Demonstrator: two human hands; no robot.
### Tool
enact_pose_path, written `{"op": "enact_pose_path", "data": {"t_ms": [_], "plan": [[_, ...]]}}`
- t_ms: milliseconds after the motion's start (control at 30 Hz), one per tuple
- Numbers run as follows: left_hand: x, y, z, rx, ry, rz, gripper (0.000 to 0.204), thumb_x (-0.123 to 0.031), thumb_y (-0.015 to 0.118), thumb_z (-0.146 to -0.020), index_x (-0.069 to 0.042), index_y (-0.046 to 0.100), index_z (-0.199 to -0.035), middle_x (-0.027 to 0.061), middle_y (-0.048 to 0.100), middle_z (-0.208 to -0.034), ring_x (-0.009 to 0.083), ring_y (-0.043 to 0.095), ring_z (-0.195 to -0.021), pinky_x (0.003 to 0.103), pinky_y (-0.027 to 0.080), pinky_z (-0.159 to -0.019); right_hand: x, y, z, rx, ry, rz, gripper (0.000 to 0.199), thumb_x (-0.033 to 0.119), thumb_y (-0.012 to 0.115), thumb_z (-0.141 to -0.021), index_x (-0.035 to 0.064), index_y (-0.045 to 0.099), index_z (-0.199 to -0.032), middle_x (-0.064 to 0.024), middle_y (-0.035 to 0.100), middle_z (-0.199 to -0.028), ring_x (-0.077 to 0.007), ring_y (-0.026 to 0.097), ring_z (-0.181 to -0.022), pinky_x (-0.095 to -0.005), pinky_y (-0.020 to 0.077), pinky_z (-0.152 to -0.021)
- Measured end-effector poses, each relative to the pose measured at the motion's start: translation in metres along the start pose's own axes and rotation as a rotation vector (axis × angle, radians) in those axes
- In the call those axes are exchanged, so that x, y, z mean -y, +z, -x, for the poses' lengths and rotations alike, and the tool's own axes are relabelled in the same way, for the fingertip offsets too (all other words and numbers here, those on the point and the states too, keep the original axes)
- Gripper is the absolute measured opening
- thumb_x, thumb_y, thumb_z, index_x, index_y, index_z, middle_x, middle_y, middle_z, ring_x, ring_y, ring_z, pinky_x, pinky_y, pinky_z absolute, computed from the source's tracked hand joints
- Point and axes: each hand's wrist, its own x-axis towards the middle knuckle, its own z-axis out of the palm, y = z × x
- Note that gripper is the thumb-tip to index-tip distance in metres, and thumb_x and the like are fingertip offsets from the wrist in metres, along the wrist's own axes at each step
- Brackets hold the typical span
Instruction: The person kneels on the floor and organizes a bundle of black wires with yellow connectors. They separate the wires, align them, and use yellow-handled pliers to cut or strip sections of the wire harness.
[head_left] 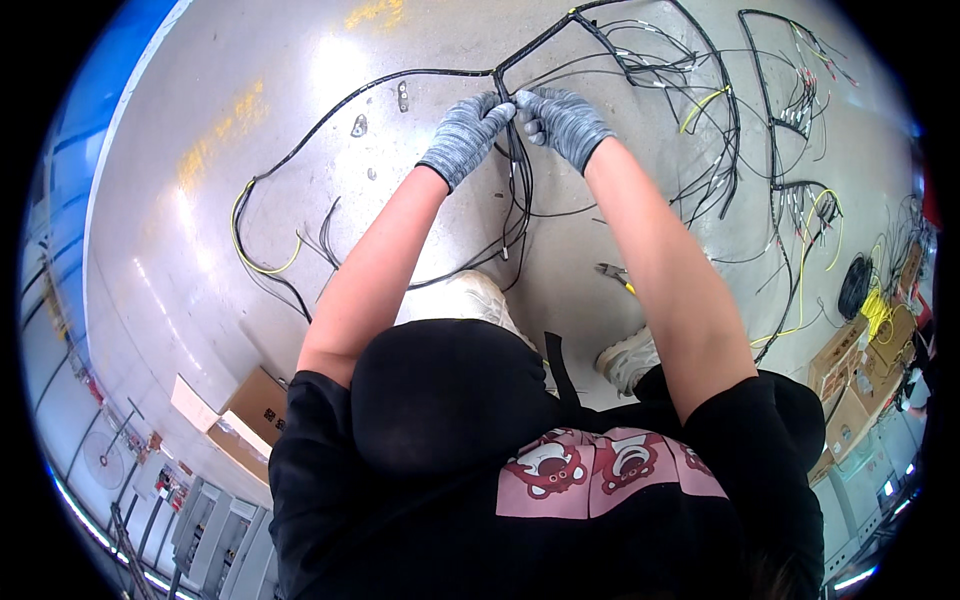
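Both hands wear grey knit gloves and meet at a black wire harness [430, 72] lying on the grey floor. Close to where its taped branches join, my left hand [468, 137] pinches the bundle between thumb and fingers. On the bundle's other side, my right hand [566, 124] has its fingers curled in, its fingertips against the same spot. Loose black wires [520, 190] with small white labels run from between the hands down toward my feet. Whether tape or anything small sits between the fingertips is hidden.
Cutting pliers [617, 275] with yellow handles lie beside my shoe. A second harness [772, 120] with labelled wires stretches along the right. Farther right are a black cable coil [854, 287], a yellow coil [877, 312] and cardboard boxes [840, 385]. An opened carton [250, 410] stands lower left.
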Motion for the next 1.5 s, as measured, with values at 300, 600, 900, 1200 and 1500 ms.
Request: {"op": "enact_pose_path", "data": {"t_ms": [300,600,900,1200,1500], "plan": [[-0.041,-0.004,0.020,0.006,-0.093,-0.776,0.032,-0.034,0.041,-0.088,-0.007,0.058,-0.088,0.0169,0.062,-0.079,0.0311,0.061,-0.075,0.042,0.048,-0.068,-0.004,0.022,0.006,-0.112,-0.039,0.275,0.020,0.020,0.061,-0.080,0.0010,0.060,-0.073,-0.0067,0.059,-0.060,-0.0157,0.053,-0.044,-0.0286,0.0432,-0.042],[-0.042,0.015,0.044,-0.047,0.208,-0.486,0.031,-0.032,0.045,-0.089,-0.003,0.054,-0.093,0.0161,0.061,-0.082,0.0250,0.060,-0.074,0.037,0.046,-0.065,-0.001,0.003,0.005,0.091,0.022,0.396,0.020,0.022,0.063,-0.078,0.0026,0.062,-0.081,-0.0041,0.059,-0.071,-0.0117,0.054,-0.060,-0.0230,0.0455,-0.056],[0.010,0.029,0.021,0.013,-0.236,0.945,0.028,-0.009,0.053,-0.087,0.002,0.048,-0.112,0.0042,0.057,-0.087,0.0093,0.053,-0.073,0.020,0.046,-0.066,-0.017,0.010,0.008,-0.123,-0.280,0.551,0.015,0.014,0.059,-0.077,0.0006,0.062,-0.084,-0.0097,0.062,-0.070,-0.0169,0.057,-0.063,-0.0298,0.0470,-0.061],[0.009,0.030,0.029,0.007,-0.128,0.810,0.030,-0.009,0.054,-0.086,0.001,0.050,-0.114,0.0028,0.058,-0.092,0.0080,0.053,-0.077,0.021,0.046,-0.071,-0.015,0.011,0.021,-0.214,-0.130,0.288,0.009,0.011,0.064,-0.077,0.0024,0.063,-0.081,-0.0070,0.062,-0.068,-0.0128,0.057,-0.061,-0.0269,0.0467,-0.054],[0.000,0.010,0.018,0.217,-0.103,0.908,0.031,-0.020,0.052,-0.088,0.000,0.053,-0.112,0.0041,0.060,-0.087,0.0108,0.056,-0.076,0.025,0.047,-0.073,-0.043,-0.020,-0.002,0.066,-0.058,0.138,0.012,0.009,0.058,-0.079,0.0021,0.059,-0.090,-0.0059,0.061,-0.072,-0.0151,0.055,-0.059,-0.0276,0.0474,-0.054]]}}
